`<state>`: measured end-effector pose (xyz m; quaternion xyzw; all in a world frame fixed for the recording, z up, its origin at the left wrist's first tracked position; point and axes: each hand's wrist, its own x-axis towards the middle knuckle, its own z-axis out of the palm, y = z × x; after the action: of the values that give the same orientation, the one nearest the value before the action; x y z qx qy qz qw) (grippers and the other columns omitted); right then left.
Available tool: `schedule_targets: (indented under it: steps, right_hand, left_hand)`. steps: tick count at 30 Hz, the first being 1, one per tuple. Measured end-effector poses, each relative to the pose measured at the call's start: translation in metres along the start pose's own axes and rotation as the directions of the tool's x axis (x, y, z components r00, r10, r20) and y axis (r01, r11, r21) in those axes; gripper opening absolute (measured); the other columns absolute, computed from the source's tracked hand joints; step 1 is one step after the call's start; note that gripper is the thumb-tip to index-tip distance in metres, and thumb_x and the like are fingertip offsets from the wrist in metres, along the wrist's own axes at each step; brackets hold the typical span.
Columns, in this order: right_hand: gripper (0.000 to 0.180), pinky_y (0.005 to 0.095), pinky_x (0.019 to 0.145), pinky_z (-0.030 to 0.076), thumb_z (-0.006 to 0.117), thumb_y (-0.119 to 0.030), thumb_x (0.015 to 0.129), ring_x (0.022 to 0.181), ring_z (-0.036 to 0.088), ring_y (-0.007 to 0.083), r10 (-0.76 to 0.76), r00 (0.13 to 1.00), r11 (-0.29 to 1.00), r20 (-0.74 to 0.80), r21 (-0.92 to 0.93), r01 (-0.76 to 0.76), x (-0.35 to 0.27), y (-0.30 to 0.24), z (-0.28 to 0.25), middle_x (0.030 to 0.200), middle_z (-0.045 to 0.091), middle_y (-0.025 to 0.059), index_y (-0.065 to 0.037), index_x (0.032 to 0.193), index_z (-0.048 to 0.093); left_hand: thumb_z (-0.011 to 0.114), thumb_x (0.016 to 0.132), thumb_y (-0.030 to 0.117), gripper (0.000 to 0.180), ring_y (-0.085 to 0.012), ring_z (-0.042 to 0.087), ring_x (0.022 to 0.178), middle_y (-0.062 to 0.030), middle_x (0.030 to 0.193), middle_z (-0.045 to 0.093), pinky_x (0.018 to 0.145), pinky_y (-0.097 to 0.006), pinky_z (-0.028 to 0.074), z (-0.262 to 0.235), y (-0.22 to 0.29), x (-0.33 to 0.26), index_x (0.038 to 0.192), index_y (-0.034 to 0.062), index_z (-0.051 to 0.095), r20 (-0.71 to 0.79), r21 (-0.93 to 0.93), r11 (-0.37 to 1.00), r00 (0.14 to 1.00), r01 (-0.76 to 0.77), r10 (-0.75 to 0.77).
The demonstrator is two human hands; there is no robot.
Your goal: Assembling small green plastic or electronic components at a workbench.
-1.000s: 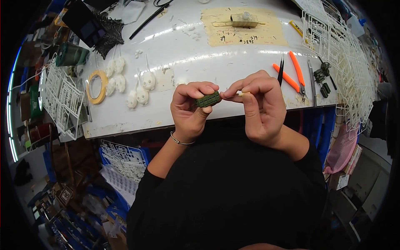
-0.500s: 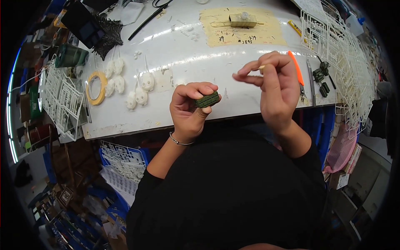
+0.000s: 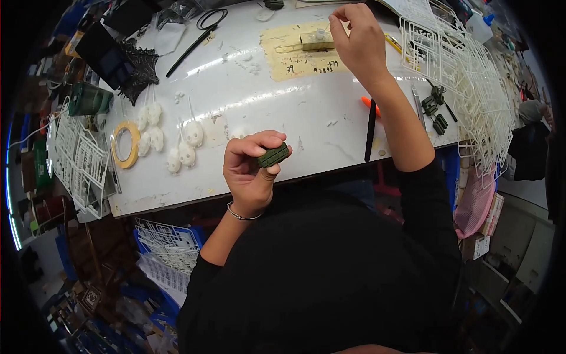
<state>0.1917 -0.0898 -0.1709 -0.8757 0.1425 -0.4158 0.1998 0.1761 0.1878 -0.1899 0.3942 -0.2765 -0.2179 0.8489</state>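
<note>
My left hand is raised in front of my chest, near the table's front edge, pinching a small dark green ribbed model part between thumb and fingers. My right hand is stretched far across the white table, its fingertips drawn together just right of a small tan block that lies on a yellowish sheet. Whether something is held between those fingertips does not show.
Several white skull-like pieces and a yellow tape roll lie at the left. White sprue frames stand at the left and right. A black tool, orange-handled cutters and dark green parts lie beside my right forearm.
My right hand has left the green part and travelled up and away across the table to the tan block. My left hand stays put with the green part.
</note>
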Motion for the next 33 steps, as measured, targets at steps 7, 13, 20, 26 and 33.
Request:
schedule_targets:
  steps: [7,13,20,26,33]
  right_hand:
    - [0.009,0.0293,0.067,0.046,0.06,-0.013,0.086,0.071,0.053,0.0184,-0.026,0.995,0.983,0.096,-0.179,0.043,-0.006,-0.012,0.02,0.083,0.06,0.005,-0.005,0.086,0.063]
    - [0.008,0.0314,0.067,0.045,0.061,-0.014,0.086,0.07,0.052,0.0203,-0.034,0.994,0.991,0.106,-0.123,0.047,-0.006,-0.023,0.028,0.084,0.059,0.0046,-0.006,0.087,0.063]
    - [0.007,0.0308,0.069,0.045,0.06,-0.012,0.088,0.072,0.053,0.0197,-0.156,0.987,0.953,0.033,-0.258,0.159,-0.009,-0.01,0.035,0.094,0.059,0.0055,-0.006,0.091,0.06]
    - [0.012,0.0301,0.086,0.052,0.047,-0.009,0.099,0.088,0.06,0.019,0.04,0.98,0.823,-0.197,0.562,0.08,-0.022,-0.099,-0.009,0.096,0.057,0.0113,0.002,0.104,0.046]
    - [0.011,0.0394,0.085,0.057,0.043,-0.009,0.1,0.089,0.06,0.0227,0.167,0.955,0.405,0.246,0.866,-0.294,-0.094,-0.147,-0.017,0.097,0.048,0.0133,0.001,0.102,0.039]
  left_hand:
    - [0.073,0.082,0.007,0.035,-0.0263,0.057,0.113,-0.0105,0.11,0.061,0.092,-0.037,0.053,-0.02,-0.001,0.0,0.103,0.0105,0.045,0.009,0.079,0.995,0.998,-0.066,0.065]
    - [0.073,0.083,0.007,0.036,-0.0252,0.054,0.116,-0.0104,0.113,0.059,0.088,-0.034,0.057,-0.031,0.003,0.0,0.104,0.0109,0.044,0.028,0.105,0.991,0.996,-0.083,0.081]
    - [0.071,0.082,0.002,0.033,-0.0276,0.059,0.11,-0.0124,0.109,0.062,0.096,-0.039,0.049,-0.026,0.01,0.001,0.102,0.0088,0.046,-0.019,0.076,0.993,0.995,-0.095,0.097]
    - [0.07,0.083,0.001,0.033,-0.0279,0.058,0.11,-0.0127,0.11,0.062,0.096,-0.039,0.049,-0.034,0.003,-0.004,0.102,0.0086,0.044,-0.039,0.158,0.976,0.986,-0.152,0.16]
    - [0.07,0.085,0.007,0.034,-0.0274,0.057,0.112,-0.013,0.112,0.059,0.091,-0.038,0.054,-0.037,-0.007,0.006,0.104,0.0094,0.042,-0.014,0.189,0.972,0.989,-0.143,0.148]
